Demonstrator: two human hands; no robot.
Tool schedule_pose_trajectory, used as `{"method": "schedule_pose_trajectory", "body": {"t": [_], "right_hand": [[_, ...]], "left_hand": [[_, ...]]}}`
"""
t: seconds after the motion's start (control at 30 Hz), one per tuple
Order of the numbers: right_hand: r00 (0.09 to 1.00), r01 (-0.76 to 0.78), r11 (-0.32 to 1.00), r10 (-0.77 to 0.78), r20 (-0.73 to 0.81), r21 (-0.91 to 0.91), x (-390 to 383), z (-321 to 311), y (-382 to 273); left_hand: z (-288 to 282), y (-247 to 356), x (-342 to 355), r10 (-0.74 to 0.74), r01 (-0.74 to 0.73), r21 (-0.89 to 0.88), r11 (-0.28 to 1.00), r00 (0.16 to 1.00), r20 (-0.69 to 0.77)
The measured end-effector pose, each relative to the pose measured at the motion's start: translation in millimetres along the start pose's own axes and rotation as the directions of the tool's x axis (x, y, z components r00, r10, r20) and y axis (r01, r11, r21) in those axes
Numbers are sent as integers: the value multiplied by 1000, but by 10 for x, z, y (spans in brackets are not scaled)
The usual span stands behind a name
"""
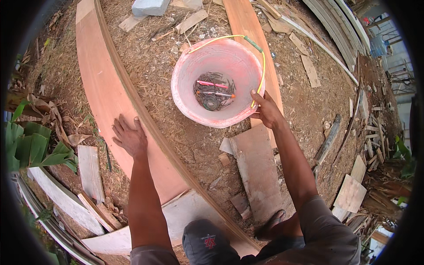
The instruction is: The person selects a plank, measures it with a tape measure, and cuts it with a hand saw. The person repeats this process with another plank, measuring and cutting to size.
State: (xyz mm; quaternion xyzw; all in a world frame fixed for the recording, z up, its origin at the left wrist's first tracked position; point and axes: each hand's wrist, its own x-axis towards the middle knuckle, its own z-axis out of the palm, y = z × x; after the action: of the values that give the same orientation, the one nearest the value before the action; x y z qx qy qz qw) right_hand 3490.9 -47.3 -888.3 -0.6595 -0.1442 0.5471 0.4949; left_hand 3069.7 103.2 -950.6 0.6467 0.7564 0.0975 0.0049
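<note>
My right hand (pixel 266 108) is closed on the right rim of a pinkish, dusty bucket (pixel 183 95), the thumb over the edge. Inside the bucket lie many nails (pixel 212 79), a pink pen (pixel 210 83), an orange-and-white pen (pixel 221 94) and a small round greenish thing I cannot make out. A yellow wire handle (pixel 264 73) with a green grip (pixel 253 43) rests over the far right of the rim. My left hand (pixel 131 136) lies flat, fingers spread, on a long reddish plywood panel (pixel 104 79) with timber along its right edge.
Another reddish board (pixel 247 17) runs behind the bucket. A worn plank (pixel 254 168) lies between the bucket and my sandalled foot (pixel 271 223). Wood scraps (pixel 351 193) litter the ground on the right. Long boards (pixel 331 31) stand at the far right; green leaves (pixel 37 143) are on the left.
</note>
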Motion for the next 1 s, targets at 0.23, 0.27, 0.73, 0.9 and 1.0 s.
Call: {"method": "schedule_pose_trajectory", "body": {"t": [0.23,0.27,0.73,0.9,1.0], "right_hand": [[980,-73,938,130,-148,338,-47,465,-33],[989,-47,927,95,-111,373,-87,563,-53],[983,-182,922,159,96,342,1083,2828,-1142],[879,-357,915,397,265,-188,1047,2694,-930],[768,-341,873,472,433,-349,1076,2126,-870]], "left_hand": [[-93,95,97,-43,40,46,998,997,70],[-96,103,105,-47,43,48,998,996,81],[-143,55,163,-54,36,87,996,974,219],[-143,29,160,-55,33,96,995,969,239],[-134,24,153,-46,24,97,995,973,226]]}}
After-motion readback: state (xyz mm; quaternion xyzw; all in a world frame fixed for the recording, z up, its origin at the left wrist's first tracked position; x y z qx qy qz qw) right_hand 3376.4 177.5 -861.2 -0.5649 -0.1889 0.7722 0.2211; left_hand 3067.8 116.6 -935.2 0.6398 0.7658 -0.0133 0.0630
